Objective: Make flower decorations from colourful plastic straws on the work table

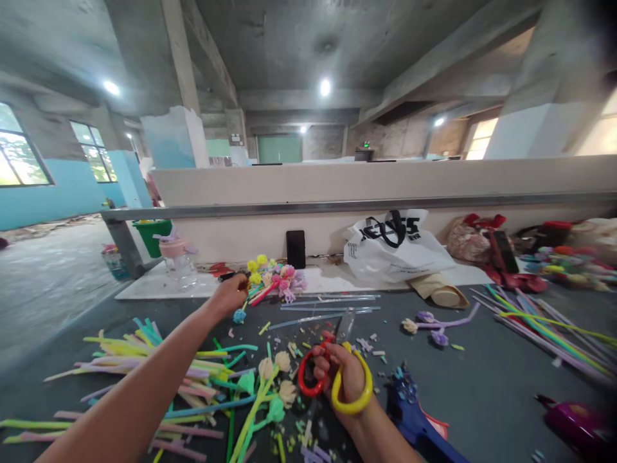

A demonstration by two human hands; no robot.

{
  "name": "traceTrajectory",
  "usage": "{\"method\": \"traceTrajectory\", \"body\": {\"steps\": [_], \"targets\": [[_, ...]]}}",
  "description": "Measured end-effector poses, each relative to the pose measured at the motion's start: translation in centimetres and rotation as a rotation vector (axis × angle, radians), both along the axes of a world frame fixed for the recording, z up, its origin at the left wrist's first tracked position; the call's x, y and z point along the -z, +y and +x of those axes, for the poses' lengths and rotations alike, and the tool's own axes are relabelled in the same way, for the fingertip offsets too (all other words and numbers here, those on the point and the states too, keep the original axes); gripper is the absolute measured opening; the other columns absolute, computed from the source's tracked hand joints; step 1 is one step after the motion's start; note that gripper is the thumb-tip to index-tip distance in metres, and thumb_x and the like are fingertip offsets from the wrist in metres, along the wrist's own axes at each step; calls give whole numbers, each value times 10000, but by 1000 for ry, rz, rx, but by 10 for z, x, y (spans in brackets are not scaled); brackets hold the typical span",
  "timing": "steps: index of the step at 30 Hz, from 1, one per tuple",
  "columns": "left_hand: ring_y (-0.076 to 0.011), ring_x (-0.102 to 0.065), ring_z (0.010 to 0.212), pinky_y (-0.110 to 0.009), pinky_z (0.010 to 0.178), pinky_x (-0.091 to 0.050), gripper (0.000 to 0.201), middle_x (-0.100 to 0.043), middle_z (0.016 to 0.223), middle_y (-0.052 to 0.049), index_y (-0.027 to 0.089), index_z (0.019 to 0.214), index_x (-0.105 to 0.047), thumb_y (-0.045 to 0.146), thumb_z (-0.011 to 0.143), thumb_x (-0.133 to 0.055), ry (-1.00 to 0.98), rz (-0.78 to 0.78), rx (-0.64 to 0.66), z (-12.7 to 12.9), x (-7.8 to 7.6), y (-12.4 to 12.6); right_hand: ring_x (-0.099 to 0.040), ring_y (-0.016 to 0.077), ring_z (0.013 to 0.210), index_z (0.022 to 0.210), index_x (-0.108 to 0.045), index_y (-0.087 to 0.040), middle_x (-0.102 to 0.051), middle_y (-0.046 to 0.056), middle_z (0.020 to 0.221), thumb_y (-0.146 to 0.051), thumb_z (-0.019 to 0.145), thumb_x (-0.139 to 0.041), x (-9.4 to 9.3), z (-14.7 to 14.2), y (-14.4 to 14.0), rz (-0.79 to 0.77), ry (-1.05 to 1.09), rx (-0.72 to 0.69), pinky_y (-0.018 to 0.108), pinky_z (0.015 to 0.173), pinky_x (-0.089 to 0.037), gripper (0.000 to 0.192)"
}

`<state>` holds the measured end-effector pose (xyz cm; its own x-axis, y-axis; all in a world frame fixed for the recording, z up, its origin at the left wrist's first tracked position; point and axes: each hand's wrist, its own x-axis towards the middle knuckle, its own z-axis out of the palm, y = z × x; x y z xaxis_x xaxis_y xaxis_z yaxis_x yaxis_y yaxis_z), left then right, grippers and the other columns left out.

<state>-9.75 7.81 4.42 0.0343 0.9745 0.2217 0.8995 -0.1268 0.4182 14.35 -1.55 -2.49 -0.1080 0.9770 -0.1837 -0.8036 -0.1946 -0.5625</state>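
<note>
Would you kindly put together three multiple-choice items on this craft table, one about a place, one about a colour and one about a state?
1. Where does the white plastic bag lie?
A. at the far side of the table, against the low wall
B. under the scissors
C. in the green bin

2. What colours are the handles of the scissors?
A. both blue
B. one red, one yellow
C. black and white

3. What is the left hand doing?
A. lying flat and open on the bare table
B. stretched out to the bunch of pom-pom flowers, fingers closed at it
C. holding the dark phone

Answers: 1 A, the bag sits by the wall behind the clear straws. 2 B, the right hand has fingers through a red loop and a yellow loop. 3 B, the arm reaches forward and the hand meets the bunch.
</note>
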Motion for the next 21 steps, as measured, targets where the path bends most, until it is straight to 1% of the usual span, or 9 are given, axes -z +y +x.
{"method": "traceTrajectory", "body": {"steps": [3,6,9,11,14,18,21], "targets": [[-170,-570,834,-358,711,-484,274,-571,1001,-58,134,1031,-532,313,826,-489,55,-93,8,14,2,26,-384,57,337,820,-448,-195,-569,-22,471,-144,549,-607,1,1,2,-18,11,8,151,356,-283,318],[-189,-556,906,-385,758,-474,295,-550,1070,-70,150,1074,-516,304,823,-496,94,-130,46,36,10,48,-384,60,321,805,-433,-202,-562,-22,459,-164,552,-612,2,1,2,-24,12,16,152,346,-266,312],[-194,-548,930,-390,773,-467,295,-540,1092,-72,160,1083,-513,297,823,-499,108,-130,90,54,21,60,-394,67,329,816,-435,-206,-567,-23,470,-168,558,-614,3,1,2,-23,10,27,163,351,-280,317],[-192,-548,929,-391,774,-468,294,-539,1095,-73,160,1084,-512,297,825,-495,104,-122,120,60,25,64,-402,69,339,827,-445,-202,-569,-25,480,-172,558,-613,4,1,2,-25,4,26,168,355,-290,319],[-194,-549,925,-390,771,-469,297,-540,1094,-72,158,1085,-512,301,826,-492,89,-103,152,56,22,69,-387,67,331,832,-450,-202,-556,-36,472,-196,562,-612,5,1,3,-33,-6,-3,172,352,-286,315],[-199,-548,927,-389,771,-470,297,-540,1094,-68,157,1084,-514,303,827,-489,62,-69,141,34,4,79,-367,65,314,811,-440,-203,-546,-41,455,-190,551,-606,5,1,6,-54,1,-26,179,348,-288,309],[-190,-553,913,-390,764,-474,297,-542,1089,-74,151,1087,-509,297,830,-486,38,-52,164,16,-6,77,-370,65,320,813,-433,-202,-545,-38,449,-175,544,-602,3,0,6,-61,5,-29,171,344,-280,319]]}}
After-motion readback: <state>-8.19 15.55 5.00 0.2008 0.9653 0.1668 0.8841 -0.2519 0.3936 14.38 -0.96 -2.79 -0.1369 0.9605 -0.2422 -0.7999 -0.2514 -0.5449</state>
